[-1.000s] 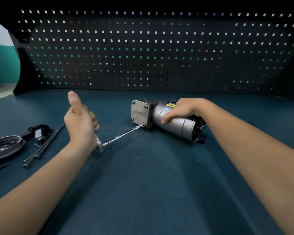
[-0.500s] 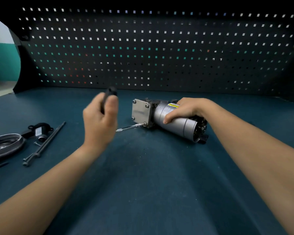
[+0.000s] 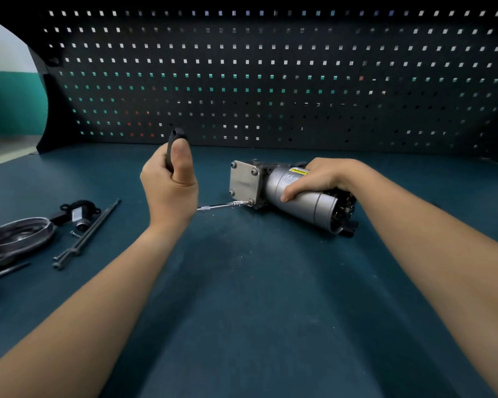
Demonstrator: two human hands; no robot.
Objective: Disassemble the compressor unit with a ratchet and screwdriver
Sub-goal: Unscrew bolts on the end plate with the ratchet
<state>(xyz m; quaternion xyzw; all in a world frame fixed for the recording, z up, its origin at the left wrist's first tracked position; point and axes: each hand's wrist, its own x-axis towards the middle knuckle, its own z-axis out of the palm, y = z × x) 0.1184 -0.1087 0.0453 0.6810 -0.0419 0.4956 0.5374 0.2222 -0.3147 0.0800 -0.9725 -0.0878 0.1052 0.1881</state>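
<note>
Left hand point(image 3: 170, 188) grips ratchet point(image 3: 175, 145) handle upright | extension tip on compressor unit point(image 3: 288, 193) plate's lower bolt | right hand point(image 3: 319, 176) clasps its cylinder on workbench point(image 3: 256, 282)

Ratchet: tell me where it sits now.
Head view, left of centre: the left hand grips the ratchet upright, its extension bar reaching right to the lower-right bolt on the compressor.

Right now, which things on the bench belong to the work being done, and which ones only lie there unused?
In use: ratchet, gripped by the left hand; its extension bar, tip at a corner bolt of the end plate; compressor unit, held by the right hand.
Lying about, at the left: long bolts; dark round cover; small black part.
</note>
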